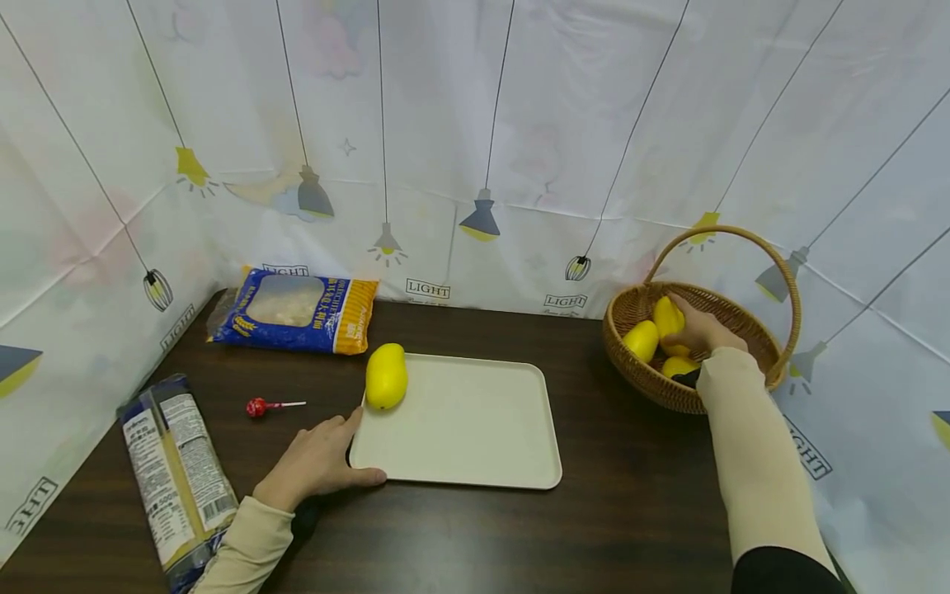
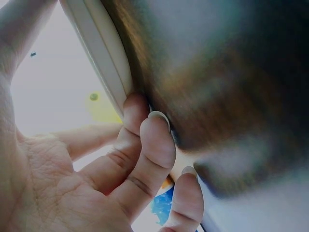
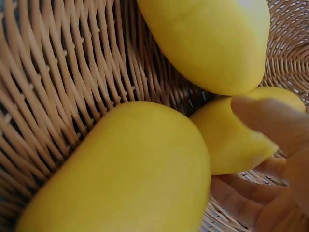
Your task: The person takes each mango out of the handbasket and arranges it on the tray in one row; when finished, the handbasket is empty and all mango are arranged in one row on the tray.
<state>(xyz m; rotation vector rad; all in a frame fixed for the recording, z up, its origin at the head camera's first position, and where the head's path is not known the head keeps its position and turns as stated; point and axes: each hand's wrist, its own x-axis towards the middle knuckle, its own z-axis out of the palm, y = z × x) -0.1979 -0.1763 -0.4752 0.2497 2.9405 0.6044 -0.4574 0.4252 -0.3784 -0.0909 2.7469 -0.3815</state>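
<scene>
In the wicker basket [image 1: 631, 374], we are gripping a yellow mango [image 1: 665, 315] in our right hand [image 1: 701, 326], thumb and fingers curled, the fruit lying left of the palm, toward the cream tray [image 1: 475, 429], whose near-left corner our loosely spread left hand [image 1: 317, 459] is touching

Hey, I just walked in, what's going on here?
A person is gripping a yellow fruit with their right hand inside a wicker basket, where two other yellow fruits lie. Their left hand rests against the near-left corner of a pale tray. One yellow mango-shaped fruit sits at the tray's far-left corner. A lollipop and two packets lie to the left.
</scene>
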